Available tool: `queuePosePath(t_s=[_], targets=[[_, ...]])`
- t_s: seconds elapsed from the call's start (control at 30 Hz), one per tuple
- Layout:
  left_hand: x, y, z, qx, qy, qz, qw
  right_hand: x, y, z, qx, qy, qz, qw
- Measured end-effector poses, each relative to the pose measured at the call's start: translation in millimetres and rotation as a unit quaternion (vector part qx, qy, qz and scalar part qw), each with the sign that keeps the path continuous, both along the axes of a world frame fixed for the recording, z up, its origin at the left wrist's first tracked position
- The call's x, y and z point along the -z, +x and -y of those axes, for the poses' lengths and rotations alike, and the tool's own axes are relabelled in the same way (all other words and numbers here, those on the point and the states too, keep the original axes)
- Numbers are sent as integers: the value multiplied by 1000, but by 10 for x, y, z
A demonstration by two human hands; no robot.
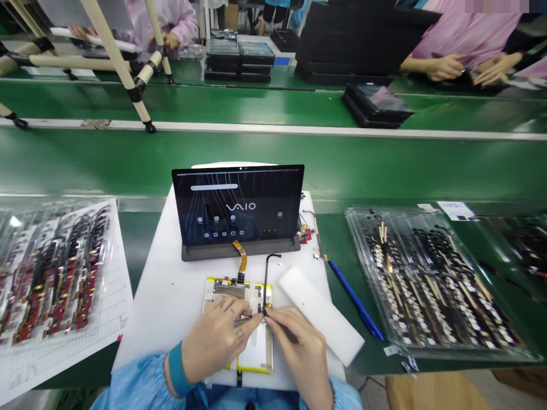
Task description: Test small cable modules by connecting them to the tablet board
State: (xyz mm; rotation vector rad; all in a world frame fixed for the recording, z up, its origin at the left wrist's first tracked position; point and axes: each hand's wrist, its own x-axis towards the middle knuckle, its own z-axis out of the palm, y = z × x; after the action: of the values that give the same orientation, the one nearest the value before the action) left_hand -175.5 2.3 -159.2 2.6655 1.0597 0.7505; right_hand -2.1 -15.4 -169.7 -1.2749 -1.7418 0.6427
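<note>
A circuit board and battery assembly with yellow edges (255, 356) lies on a white foam pad (149, 307). My left hand (222, 336) rests over it, fingers bent, the tips reaching the lower end of a thin black flex cable (265, 279). What those fingertips hold, if anything, is hidden. My right hand (301, 344) pinches the same cable end between thumb and forefinger. The cable stands up from the board and hooks at its top. Behind, a lit tablet screen (241, 208) leans upright, joined to the board by an orange ribbon cable (242, 262).
A white foam block (320, 313) and a blue pen-like tool (356, 299) lie to the right. Clear trays of cables (427, 285) and of red parts (55, 279) flank the pad. Across the green bench (256, 148), co-workers' hands (447, 68) show near stacked black devices (376, 105).
</note>
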Motion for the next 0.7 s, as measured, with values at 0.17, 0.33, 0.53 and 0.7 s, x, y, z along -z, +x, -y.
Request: queuePosePath(t_s=[0.17, 0.33, 0.53, 0.7], targets=[[-25, 40, 30, -23, -3, -41, 999, -39, -36, 11, 3, 12, 16, 1000], [-74, -5, -18, -11, -2, -29, 1000, -288, 38, 16, -8, 70, 128, 989], [-201, -162, -319, -123, 65, -72, 988, -235, 389, -51, 66, 206, 341, 915], [-83, -183, -612, -243, 105, -139, 954, 70, 629, -27, 132, 187, 419, 879]])
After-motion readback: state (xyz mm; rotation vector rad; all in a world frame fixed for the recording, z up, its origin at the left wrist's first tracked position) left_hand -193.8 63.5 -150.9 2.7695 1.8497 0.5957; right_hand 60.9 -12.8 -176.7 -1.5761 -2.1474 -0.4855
